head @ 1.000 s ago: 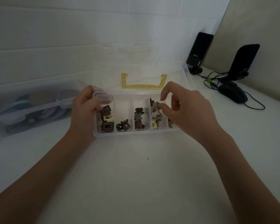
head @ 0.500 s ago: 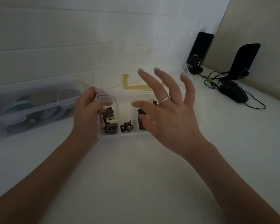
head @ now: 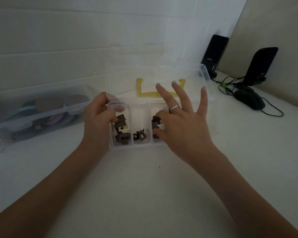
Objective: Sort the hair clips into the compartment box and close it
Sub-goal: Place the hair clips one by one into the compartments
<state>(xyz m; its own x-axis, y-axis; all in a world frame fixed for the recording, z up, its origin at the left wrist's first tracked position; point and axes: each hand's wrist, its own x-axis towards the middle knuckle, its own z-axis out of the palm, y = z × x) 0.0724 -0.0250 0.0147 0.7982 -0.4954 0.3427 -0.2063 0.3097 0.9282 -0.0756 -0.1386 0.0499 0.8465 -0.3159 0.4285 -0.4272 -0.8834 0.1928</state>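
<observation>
A clear compartment box (head: 120, 146) stands on the white table with its lid (head: 162, 79) raised behind it; a yellow handle (head: 145, 94) shows through the lid. Brown and cream hair clips (head: 121, 129) fill the leftmost compartment, and a dark clip (head: 139, 135) lies in the one beside it. My left hand (head: 97, 122) grips the box's left end, thumb over the rim. My right hand (head: 182, 121) hovers over the right compartments with fingers spread and straight, hiding them. It holds nothing.
A long clear lidded bin (head: 41, 114) with round coloured items lies at the left against the tiled wall. Two black speakers (head: 213, 54) (head: 260, 66), a black mouse (head: 249, 98) and cables sit at the back right.
My right hand let go of its pinch over the right compartments, opened its fingers wide and rose toward the lid. My left hand stayed on the box's left end.
</observation>
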